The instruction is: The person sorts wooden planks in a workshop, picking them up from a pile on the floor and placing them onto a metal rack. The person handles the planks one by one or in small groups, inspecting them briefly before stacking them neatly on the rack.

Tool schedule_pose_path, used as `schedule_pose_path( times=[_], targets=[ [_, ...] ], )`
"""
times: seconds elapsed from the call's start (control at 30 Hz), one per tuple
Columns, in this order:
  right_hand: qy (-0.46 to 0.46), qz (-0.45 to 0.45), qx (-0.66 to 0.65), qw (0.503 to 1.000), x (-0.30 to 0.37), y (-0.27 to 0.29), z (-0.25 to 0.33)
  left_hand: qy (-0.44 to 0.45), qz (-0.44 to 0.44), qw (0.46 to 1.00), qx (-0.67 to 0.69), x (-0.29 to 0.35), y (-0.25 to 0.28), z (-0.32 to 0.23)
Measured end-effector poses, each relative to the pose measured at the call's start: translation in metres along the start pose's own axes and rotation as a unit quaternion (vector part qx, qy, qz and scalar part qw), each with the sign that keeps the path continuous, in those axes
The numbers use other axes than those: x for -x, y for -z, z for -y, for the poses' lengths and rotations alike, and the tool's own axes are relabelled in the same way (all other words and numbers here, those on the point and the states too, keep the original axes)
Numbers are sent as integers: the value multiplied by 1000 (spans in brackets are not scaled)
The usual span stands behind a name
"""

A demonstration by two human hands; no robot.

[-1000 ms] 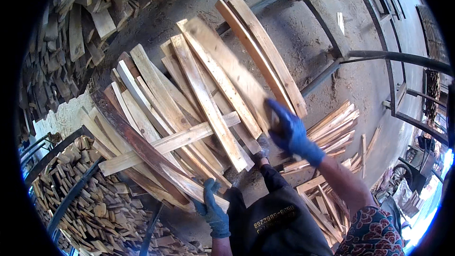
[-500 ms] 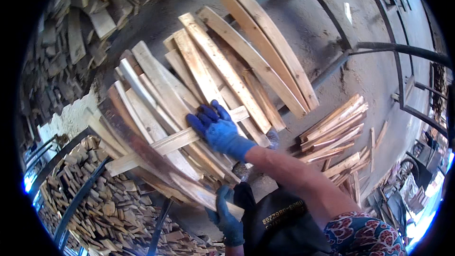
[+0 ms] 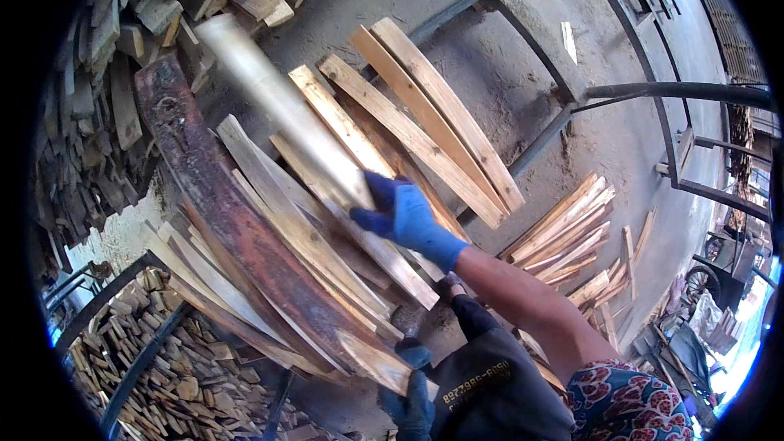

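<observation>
My left hand (image 3: pixel 411 396), in a blue-grey work glove, grips the near end of a long plank (image 3: pixel 237 220) with dark reddish-brown bark along its face. This plank is tilted up over the other boards. My right hand (image 3: pixel 408 216), gloved in bright blue with darker fingers, is closed on the lower end of a pale wooden slat (image 3: pixel 273 90). The slat points away to the far left and is smeared by motion. Beneath and beside both hands lie several loose sawn boards (image 3: pixel 261 163), side by side. Two clean boards (image 3: pixel 445 106) lie farther right.
A dark metal frame (image 3: pixel 563 73) runs under and right of the boards. Stacked offcuts (image 3: pixel 163 8) rise at far left, with another heap (image 3: pixel 163 351) at near left behind metal bars. Bundled slats (image 3: pixel 563 229) lie on the floor at right, with a wheel (image 3: pixel 701 282) beyond.
The slat lying crosswise under my right hand has swung round to point away, now held. The bark-faced plank has lifted and turned, its far end rising, with my left hand on its near end.
</observation>
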State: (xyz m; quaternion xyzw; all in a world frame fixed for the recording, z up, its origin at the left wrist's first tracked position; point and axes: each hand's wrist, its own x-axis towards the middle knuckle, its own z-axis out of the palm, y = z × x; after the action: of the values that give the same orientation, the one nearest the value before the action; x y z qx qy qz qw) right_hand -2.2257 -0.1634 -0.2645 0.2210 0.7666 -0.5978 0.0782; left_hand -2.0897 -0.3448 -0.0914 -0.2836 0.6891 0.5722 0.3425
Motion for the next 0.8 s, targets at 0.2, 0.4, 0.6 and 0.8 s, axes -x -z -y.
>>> schedule_pose_path(
  times=[0.2, 0.4, 0.6, 0.8],
  targets=[
    [-21, -113, 100, 988, 31, 48, -48, -16, -4, 998, 59, -36, -31, -1],
    [65, -176, 63, 980, 46, 57, -60, -199, -15, 945, -258, -128, -66, 40],
    [0, -148, -96, 984, 167, 38, -47, -143, 282, 798, -513, -135, -29, 77],
    [-283, -323, -158, 889, 399, 16, -88, -26, 361, 850, -383, -57, -52, 82]
  ],
)
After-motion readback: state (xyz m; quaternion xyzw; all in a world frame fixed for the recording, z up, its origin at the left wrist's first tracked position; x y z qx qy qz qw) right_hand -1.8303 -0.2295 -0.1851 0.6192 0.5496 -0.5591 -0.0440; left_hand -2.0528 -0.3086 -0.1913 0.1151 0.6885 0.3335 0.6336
